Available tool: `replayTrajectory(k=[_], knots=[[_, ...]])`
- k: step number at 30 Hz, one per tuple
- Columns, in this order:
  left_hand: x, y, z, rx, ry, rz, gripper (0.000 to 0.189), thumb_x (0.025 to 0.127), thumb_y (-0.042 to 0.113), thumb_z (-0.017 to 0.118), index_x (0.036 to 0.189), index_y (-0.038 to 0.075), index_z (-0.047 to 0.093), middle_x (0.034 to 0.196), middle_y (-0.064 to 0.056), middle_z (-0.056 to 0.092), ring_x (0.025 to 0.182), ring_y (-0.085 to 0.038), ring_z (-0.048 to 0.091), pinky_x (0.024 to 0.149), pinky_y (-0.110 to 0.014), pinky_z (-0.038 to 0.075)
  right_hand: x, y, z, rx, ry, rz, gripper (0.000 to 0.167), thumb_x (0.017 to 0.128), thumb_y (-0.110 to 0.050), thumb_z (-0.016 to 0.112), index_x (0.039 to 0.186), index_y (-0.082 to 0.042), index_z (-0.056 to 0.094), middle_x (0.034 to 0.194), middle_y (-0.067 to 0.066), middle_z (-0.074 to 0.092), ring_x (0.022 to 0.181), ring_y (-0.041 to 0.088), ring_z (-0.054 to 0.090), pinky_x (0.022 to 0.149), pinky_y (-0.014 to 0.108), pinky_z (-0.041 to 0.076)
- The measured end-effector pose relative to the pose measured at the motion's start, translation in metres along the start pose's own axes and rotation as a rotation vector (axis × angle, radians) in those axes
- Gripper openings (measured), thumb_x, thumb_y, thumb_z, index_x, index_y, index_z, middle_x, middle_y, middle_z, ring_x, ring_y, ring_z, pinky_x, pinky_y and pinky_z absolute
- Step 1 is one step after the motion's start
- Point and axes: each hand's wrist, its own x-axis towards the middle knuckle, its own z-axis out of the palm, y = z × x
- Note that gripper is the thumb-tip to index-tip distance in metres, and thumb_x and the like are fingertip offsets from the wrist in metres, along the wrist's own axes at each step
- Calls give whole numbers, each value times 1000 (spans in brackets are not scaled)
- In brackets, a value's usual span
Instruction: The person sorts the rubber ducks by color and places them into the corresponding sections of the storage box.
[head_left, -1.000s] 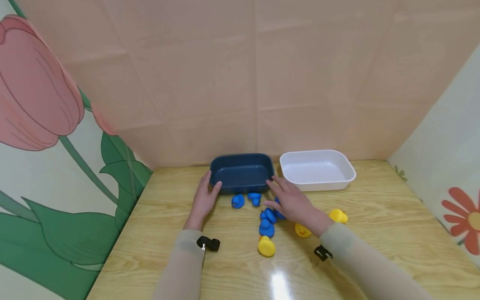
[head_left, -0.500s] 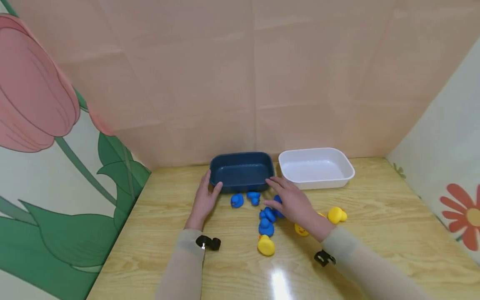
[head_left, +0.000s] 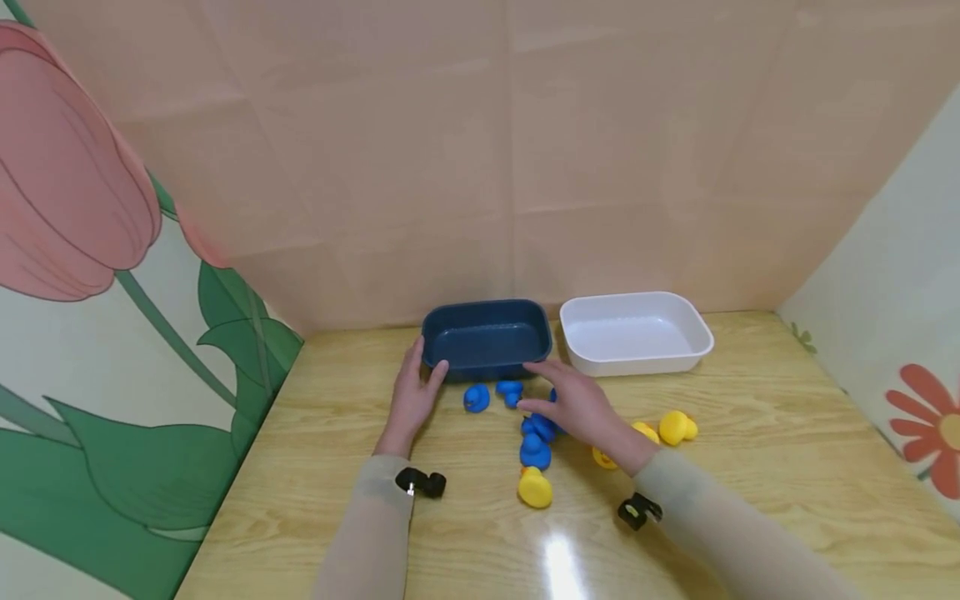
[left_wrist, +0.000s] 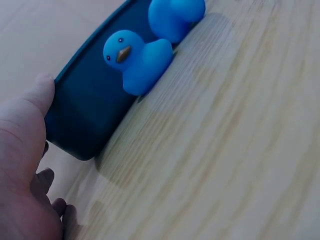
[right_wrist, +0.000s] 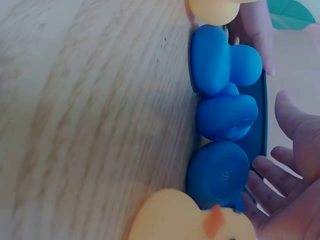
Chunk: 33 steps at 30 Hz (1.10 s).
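Observation:
At the back of the table stands a dark blue rectangular dish (head_left: 487, 343). My left hand (head_left: 411, 400) lies at its left near corner, thumb at the front rim and fingers along the end wall. My right hand (head_left: 581, 408) has its fingers extended at the dish's right near corner, with the thumb apart from them, above several blue rubber ducks (head_left: 535, 452). A blue duck (left_wrist: 142, 60) sits close against the dish's front wall in the left wrist view. Some ducks are partly hidden under my right hand.
To the right of the blue dish is a white dish (head_left: 637, 333). One yellow duck (head_left: 535, 487) lies at the near end of the blue row; several more, such as this yellow duck (head_left: 677, 427), lie beside my right wrist. A beige backdrop (head_left: 510, 167) hangs behind.
My right hand has shifted slightly left and toward me along the dish's near corner. The left hand and the ducks stay nearly as they were; the head view has moved a little.

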Motion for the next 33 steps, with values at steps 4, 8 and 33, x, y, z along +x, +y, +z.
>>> replayTrajectory(k=[4,8,33], knots=[[1,0,0,3,-1,-5,81,115,45,60,177,11,21,182,-18,21,168,-35,17,134,-56,18,5,1,5,8,-24,-7,66,97,-35,89,151,-4,67,160,23,58,140,42,61,107,60,55],[2,1,0,-4,2,2,79,116,41,60,177,9,22,182,-16,21,168,-35,17,134,-56,17,9,-1,9,-2,-53,28,67,96,-38,89,151,-7,67,159,20,60,140,40,62,105,58,57],[3,-4,1,28,16,30,79,115,42,62,176,7,26,180,-22,25,167,-45,18,133,-60,18,25,-1,23,-83,-110,94,56,96,-36,90,144,-12,74,139,12,75,125,36,70,99,54,58]])
